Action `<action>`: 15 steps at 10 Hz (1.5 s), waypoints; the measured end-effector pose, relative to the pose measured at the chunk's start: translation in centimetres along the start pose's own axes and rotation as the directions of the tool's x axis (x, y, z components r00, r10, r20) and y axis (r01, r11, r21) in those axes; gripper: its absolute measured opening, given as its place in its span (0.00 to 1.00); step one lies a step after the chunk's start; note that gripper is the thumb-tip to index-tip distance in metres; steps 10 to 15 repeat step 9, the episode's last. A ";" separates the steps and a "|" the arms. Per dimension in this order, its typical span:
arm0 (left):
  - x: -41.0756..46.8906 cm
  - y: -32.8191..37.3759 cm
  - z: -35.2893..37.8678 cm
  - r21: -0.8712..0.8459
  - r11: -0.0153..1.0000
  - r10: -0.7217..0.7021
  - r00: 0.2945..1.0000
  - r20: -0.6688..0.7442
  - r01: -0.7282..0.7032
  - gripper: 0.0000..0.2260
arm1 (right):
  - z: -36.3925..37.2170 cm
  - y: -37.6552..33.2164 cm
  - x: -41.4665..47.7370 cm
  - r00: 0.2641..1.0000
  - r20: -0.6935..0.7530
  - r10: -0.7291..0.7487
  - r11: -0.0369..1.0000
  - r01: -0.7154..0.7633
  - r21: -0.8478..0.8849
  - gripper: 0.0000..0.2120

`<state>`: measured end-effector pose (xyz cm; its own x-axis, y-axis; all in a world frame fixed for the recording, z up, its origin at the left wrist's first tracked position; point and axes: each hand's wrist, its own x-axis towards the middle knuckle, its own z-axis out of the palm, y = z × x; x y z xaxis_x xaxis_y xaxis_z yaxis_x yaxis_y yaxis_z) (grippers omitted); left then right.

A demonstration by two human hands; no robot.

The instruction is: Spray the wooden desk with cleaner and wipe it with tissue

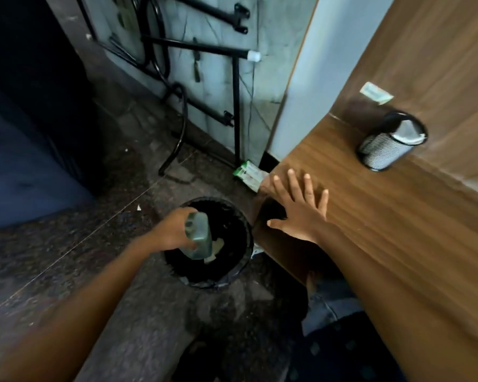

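Dark speckled stone floor, pale seam running diagonally. Grey-white marbled wall behind black metal tube frame. Pale blue-grey pillar. Dark blue panel at left. Round black bin on floor. Dim, cool light.

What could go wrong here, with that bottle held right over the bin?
The left hand holds the cleaner bottle above the open black bin, so a slip could drop it in. The right hand lies flat at the wooden desk edge; a wide sweep might knock the mesh cup.
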<state>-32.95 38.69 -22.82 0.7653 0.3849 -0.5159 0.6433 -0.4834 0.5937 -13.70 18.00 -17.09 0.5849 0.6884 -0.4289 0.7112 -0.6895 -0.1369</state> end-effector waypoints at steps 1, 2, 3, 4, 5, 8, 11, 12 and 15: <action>3.1 -1.3 4.9 0.005 0.998 -0.068 0.998 0.000 0.068 0.40 | -0.7 0.0 0.2 0.997 0.073 -0.007 0.999 0.004 0.034 0.51; 6.6 -2.4 9.4 0.075 0.979 -0.189 0.982 0.011 0.187 0.41 | -0.7 0.1 0.5 0.993 0.116 0.003 0.999 -0.007 0.040 0.56; 8.5 -3.1 12.9 0.067 0.958 -0.282 0.959 0.022 0.280 0.40 | -1.1 0.1 0.3 0.991 0.133 0.012 1.000 -0.015 0.026 0.58; 9.9 -4.6 15.6 0.125 0.926 -0.357 0.934 -0.023 0.357 0.32 | -1.2 0.0 0.7 0.985 0.169 0.024 1.000 -0.027 0.014 0.58; 10.3 -6.0 17.3 0.189 0.911 -0.370 0.929 -0.015 0.366 0.26 | -1.2 -0.1 0.5 0.986 0.165 0.025 1.000 -0.025 0.002 0.58; 11.4 -7.4 17.3 0.175 0.917 -0.376 0.923 0.077 0.359 0.24 | -1.4 -0.4 0.4 0.988 0.153 0.012 1.000 -0.015 0.018 0.59; 10.7 -5.4 16.0 0.029 0.943 -0.323 0.934 -0.154 0.331 0.17 | -1.3 -0.4 0.4 0.989 0.146 0.001 1.000 -0.006 0.028 0.58; 10.7 -5.4 16.0 0.029 0.943 -0.323 0.934 -0.154 0.331 0.17 | -1.3 -0.4 0.4 0.989 0.146 0.001 1.000 -0.006 0.028 0.58; 10.7 -5.4 16.0 0.029 0.943 -0.323 0.934 -0.154 0.331 0.17 | -1.3 -0.4 0.4 0.989 0.146 0.001 1.000 -0.006 0.028 0.58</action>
